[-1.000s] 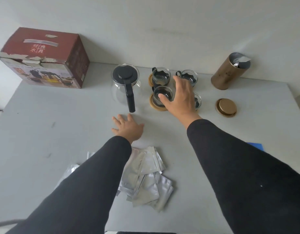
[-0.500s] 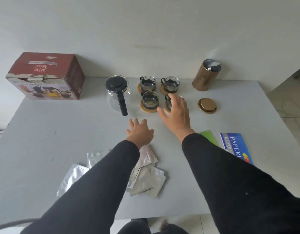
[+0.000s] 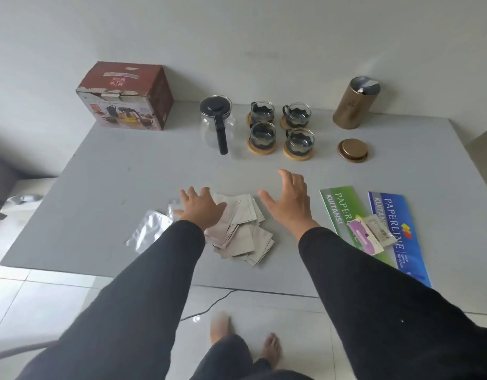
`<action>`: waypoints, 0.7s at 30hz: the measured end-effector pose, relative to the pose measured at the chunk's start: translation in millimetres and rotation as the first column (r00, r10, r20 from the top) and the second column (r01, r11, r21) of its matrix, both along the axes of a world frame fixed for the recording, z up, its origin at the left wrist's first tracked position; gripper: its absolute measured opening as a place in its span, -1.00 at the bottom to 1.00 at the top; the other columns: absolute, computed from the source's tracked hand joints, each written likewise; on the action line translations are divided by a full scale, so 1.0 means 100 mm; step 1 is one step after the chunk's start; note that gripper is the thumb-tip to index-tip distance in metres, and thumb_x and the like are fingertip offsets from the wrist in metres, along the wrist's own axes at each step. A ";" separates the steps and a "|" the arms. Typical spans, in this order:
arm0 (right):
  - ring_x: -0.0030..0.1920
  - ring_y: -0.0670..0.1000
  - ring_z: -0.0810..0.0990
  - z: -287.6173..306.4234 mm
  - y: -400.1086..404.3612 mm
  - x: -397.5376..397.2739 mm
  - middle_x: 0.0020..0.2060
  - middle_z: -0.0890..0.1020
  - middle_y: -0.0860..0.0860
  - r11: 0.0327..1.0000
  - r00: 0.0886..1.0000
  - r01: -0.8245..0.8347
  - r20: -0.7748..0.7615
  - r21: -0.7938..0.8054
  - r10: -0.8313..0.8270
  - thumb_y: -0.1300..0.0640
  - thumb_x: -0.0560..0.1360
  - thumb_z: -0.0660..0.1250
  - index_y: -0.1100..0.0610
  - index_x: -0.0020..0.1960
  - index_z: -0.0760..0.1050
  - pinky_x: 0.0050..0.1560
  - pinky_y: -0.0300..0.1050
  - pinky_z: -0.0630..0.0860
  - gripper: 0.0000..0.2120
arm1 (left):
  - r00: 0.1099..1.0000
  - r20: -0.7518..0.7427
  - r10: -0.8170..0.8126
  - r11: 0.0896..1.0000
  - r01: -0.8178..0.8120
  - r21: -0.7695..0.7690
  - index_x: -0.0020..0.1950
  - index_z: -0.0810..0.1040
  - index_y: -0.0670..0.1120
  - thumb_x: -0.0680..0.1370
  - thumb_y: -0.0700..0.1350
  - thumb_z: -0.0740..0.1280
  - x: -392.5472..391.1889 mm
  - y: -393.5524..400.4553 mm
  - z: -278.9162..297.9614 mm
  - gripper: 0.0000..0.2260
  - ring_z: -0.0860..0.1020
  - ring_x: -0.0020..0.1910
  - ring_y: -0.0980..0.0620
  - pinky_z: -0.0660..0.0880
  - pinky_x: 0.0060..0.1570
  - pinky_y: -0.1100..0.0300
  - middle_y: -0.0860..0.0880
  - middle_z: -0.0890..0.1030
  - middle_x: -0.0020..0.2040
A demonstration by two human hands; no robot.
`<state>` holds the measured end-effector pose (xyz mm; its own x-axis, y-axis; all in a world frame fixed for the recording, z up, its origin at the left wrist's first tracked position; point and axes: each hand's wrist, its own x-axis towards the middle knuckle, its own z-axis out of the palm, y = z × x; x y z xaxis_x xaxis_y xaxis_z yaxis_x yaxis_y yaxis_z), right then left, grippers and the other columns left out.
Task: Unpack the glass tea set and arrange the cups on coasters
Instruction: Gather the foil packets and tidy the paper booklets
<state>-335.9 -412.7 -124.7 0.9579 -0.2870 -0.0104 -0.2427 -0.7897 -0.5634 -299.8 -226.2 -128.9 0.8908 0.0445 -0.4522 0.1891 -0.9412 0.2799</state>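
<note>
Several glass cups with black holders stand on round wooden coasters at the far middle of the grey table [image 3: 132,171]: the front left cup [image 3: 262,135], the front right cup [image 3: 301,141] on its coaster [image 3: 297,155], and two behind them. A glass teapot [image 3: 216,122] with a black lid and handle stands just left of the cups. The red tea set box [image 3: 127,96] sits at the far left. My left hand [image 3: 200,208] lies flat with spread fingers on a pile of silver sachets. My right hand [image 3: 290,201] hovers open beside it, holding nothing, well short of the cups.
Silver sachets [image 3: 242,237] lie heaped near the front edge. A gold tin [image 3: 356,102] stands open at the far right, its lid [image 3: 352,150] flat in front of it. Green [image 3: 339,212] and blue [image 3: 396,229] receipt books lie at the right. Tiled floor and bare feet show below.
My right hand has drawn back from the front right cup toward me and is off it. My left hand has slid back onto the sachets. The camera has pulled away from the table.
</note>
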 end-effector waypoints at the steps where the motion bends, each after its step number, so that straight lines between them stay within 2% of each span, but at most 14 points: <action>1: 0.34 0.13 0.28 -0.02 0.03 -0.04 0.33 0.30 0.11 1.000 0.999 0.015 -0.040 0.020 -0.014 -0.15 0.45 0.32 0.06 0.41 0.22 0.23 0.12 0.37 -0.37 | 0.999 -0.006 0.046 0.999 -0.046 0.012 0.53 0.09 -0.05 0.55 0.21 0.18 -0.03 0.09 -0.02 -0.36 -0.18 0.52 -0.22 0.02 0.39 -0.34 -0.18 -0.06 0.54; 6: 0.39 0.15 0.18 -0.11 0.23 -0.15 0.36 0.20 0.11 0.974 0.957 0.140 -0.279 0.180 -0.086 -0.28 0.35 0.37 0.01 0.46 0.10 0.30 0.14 0.34 -0.18 | 0.957 -0.046 0.288 0.958 -0.288 0.013 0.55 -0.07 0.00 0.42 0.35 0.28 -0.16 0.45 -0.05 -0.11 -0.29 0.47 -0.35 -0.07 0.39 -0.36 -0.26 -0.28 0.51; 10: 0.42 0.18 0.11 -0.23 0.47 -0.18 0.38 0.14 0.14 0.938 0.875 0.269 -0.463 0.219 -0.142 -0.30 0.27 0.44 -0.05 0.49 -0.02 0.31 0.09 0.31 -0.01 | 0.925 -0.154 0.347 0.938 -0.341 0.065 0.53 -0.26 0.16 0.28 0.50 0.26 -0.17 0.69 -0.16 0.04 -0.30 0.46 -0.40 -0.11 0.39 -0.32 -0.29 -0.34 0.49; 14: 0.40 0.19 0.12 -0.34 0.68 -0.13 0.37 0.17 0.15 0.960 0.825 0.274 -0.525 0.052 -0.207 -0.34 0.20 0.47 -0.07 0.49 -0.07 0.29 0.09 0.31 0.08 | 0.926 -0.251 0.280 0.958 -0.287 0.010 0.49 -0.32 0.24 0.25 0.52 0.26 -0.17 0.75 -0.31 0.05 -0.30 0.46 -0.38 -0.13 0.40 -0.30 -0.28 -0.32 0.50; 18: 0.37 0.18 0.15 -0.40 0.87 -0.07 0.36 0.18 0.08 0.957 0.840 0.288 -0.490 0.038 -0.233 -0.21 0.22 0.53 -0.07 0.49 -0.05 0.25 0.08 0.33 0.06 | 0.971 -0.190 0.146 0.984 -0.163 -0.077 0.51 -0.25 0.26 0.33 0.40 0.33 -0.25 0.62 -0.42 -0.03 -0.42 0.43 -0.33 -0.10 0.32 -0.42 -0.19 -0.39 0.50; 21: 0.37 0.19 0.14 -0.45 1.03 -0.04 0.38 0.18 0.06 0.953 0.860 0.297 -0.450 0.062 -0.239 -0.13 0.29 0.50 -0.07 0.50 -0.06 0.26 0.05 0.33 -0.01 | 0.991 -0.128 0.033 0.997 -0.041 -0.061 0.50 -0.21 0.29 0.37 0.40 0.27 -0.30 0.57 -0.52 -0.12 -0.39 0.46 -0.27 -0.01 0.26 -0.48 -0.13 -0.38 0.51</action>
